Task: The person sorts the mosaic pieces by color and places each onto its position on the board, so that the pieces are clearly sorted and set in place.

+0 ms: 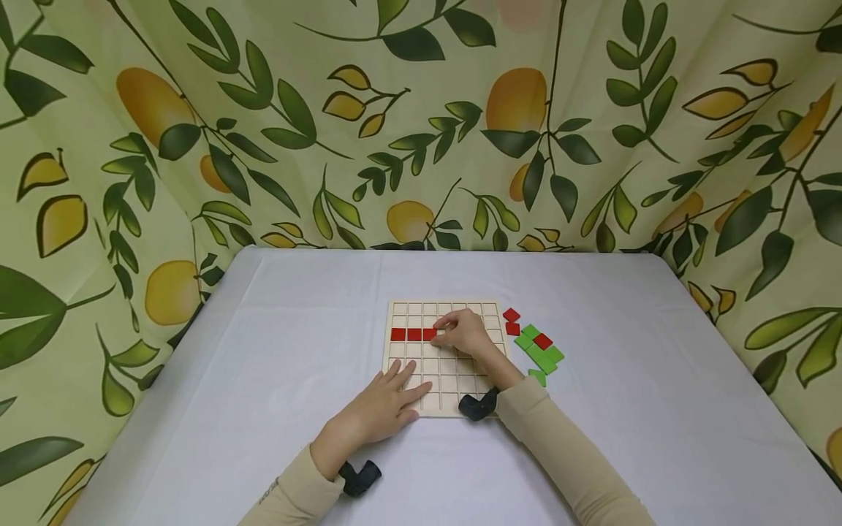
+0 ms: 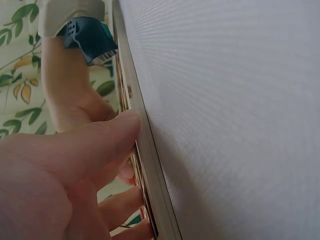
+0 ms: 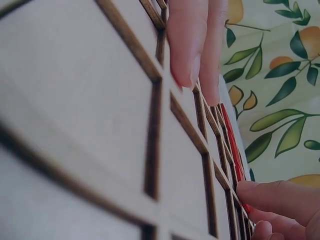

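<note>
A pale wooden grid board (image 1: 447, 385) lies flat on the table. Three red square tiles (image 1: 414, 334) sit side by side in one of its upper rows, starting at the left edge. My right hand (image 1: 465, 333) has thumb and index finger pinching the rightmost red tile (image 1: 429, 334) at the row's end; in the right wrist view a fingertip meets red there. Fingers spread, my left hand (image 1: 384, 406) rests on the board's lower left corner. Its thumb (image 2: 107, 136) lies against the board's edge in the left wrist view.
Right of the board are two loose red tiles (image 1: 511, 329) and several green tiles (image 1: 542, 358), with another red tile (image 1: 542, 341) on the green ones. A black wrist device (image 1: 360, 478) is on each arm. A leaf-patterned curtain (image 1: 421, 146) surrounds the white-covered table (image 1: 296, 329).
</note>
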`<control>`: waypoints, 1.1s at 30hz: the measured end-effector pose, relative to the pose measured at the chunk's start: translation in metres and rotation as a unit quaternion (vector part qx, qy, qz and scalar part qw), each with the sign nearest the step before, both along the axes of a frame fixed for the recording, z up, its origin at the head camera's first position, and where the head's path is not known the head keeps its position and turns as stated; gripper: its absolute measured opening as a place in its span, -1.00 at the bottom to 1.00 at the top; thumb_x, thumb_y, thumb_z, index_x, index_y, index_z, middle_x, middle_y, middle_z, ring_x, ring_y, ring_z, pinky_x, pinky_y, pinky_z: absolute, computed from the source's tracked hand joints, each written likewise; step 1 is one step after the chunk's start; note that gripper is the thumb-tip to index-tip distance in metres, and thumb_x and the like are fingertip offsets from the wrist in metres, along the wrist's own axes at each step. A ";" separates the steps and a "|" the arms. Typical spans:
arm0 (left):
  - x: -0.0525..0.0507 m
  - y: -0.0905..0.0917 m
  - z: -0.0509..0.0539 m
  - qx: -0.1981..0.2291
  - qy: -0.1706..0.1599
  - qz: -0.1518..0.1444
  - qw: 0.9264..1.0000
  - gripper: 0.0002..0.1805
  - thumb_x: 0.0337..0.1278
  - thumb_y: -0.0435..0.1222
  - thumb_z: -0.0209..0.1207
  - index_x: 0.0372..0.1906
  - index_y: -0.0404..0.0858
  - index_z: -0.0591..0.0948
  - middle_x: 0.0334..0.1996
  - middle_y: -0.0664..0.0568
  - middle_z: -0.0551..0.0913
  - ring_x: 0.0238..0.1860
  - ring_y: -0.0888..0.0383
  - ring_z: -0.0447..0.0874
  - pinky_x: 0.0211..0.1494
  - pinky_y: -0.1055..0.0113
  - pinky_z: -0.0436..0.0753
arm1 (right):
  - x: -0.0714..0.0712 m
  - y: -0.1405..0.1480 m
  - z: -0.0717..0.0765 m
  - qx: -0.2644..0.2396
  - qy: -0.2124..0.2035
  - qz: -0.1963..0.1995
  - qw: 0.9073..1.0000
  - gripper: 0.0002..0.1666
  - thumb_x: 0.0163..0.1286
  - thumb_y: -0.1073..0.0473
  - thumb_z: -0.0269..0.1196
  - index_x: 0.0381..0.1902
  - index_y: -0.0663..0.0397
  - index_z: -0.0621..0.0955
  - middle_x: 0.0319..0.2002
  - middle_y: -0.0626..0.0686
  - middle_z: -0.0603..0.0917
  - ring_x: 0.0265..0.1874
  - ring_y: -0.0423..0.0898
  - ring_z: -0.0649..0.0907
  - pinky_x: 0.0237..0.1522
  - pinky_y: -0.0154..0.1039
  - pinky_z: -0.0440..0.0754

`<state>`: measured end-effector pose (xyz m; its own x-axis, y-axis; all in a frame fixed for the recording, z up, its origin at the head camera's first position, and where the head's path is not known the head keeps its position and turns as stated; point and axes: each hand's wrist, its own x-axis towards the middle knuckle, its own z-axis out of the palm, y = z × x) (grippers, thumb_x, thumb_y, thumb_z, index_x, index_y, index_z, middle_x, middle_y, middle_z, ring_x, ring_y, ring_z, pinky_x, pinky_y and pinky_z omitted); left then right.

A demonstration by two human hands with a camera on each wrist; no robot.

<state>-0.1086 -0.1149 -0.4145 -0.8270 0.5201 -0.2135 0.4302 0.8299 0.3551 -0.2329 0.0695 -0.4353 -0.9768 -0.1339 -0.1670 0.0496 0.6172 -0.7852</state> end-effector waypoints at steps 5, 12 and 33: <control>0.001 0.000 0.002 0.004 -0.003 -0.001 1.000 -0.47 0.33 -0.14 0.09 0.38 0.01 0.39 0.51 -0.17 0.15 0.55 -0.23 0.00 0.52 -0.17 0.19 | -0.001 0.001 0.000 -0.006 -0.003 0.001 1.000 -0.71 0.03 0.23 0.49 -0.24 0.16 0.74 -0.60 -0.06 0.43 -0.57 -0.16 0.36 -0.56 -0.39 0.28; 0.001 0.000 0.003 0.005 -0.001 -0.002 1.000 -0.47 0.33 -0.14 0.09 0.38 0.01 0.39 0.51 -0.18 0.16 0.55 -0.24 0.01 0.51 -0.19 0.20 | 0.000 0.007 -0.002 -0.036 -0.006 0.005 0.999 -0.72 0.06 0.22 0.47 -0.23 0.17 0.74 -0.60 -0.08 0.42 -0.53 -0.17 0.37 -0.55 -0.40 0.28; 0.002 -0.001 0.001 0.003 0.008 -0.008 1.000 -0.47 0.35 -0.14 0.07 0.39 0.00 0.38 0.51 -0.19 0.15 0.54 -0.26 0.02 0.51 -0.18 0.21 | 0.017 0.027 -0.003 -0.064 -0.008 0.030 0.997 -0.75 0.11 0.23 0.42 -0.24 0.24 0.72 -0.63 -0.10 0.43 -0.56 -0.19 0.39 -0.54 -0.43 0.33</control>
